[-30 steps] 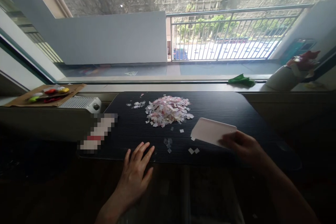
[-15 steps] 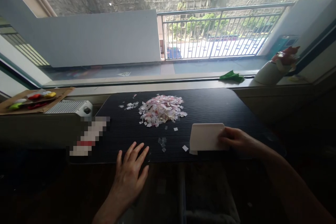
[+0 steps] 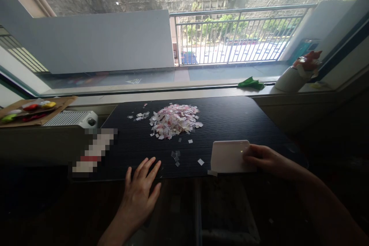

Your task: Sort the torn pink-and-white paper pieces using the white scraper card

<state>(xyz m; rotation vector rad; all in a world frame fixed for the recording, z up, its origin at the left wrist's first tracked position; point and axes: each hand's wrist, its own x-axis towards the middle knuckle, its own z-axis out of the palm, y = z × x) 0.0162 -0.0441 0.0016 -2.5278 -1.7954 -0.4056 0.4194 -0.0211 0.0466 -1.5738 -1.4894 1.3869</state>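
Note:
A white rectangular plate-like piece with rounded corners is gripped at its right side by my right hand, close to the near edge of the dark table. A small pale strip sits at its lower left corner. My left hand rests at the table's near edge, fingers spread, holding nothing. Farther back lies a heap of small white and pink paper squares. Between my hands are several clear bits and a loose white square. The fingertips of my right hand are partly hidden.
The dark table stands against a window sill. On the sill are a green cloth-like item and a pale vase-shaped object. At left are a white ridged box, brown cardboard with colourful items, and a blurred-out patch.
My right hand has drawn the white piece slightly right and toward the near table edge, and the pale strip has shifted with it. My left hand stays put. The view has shifted a little.

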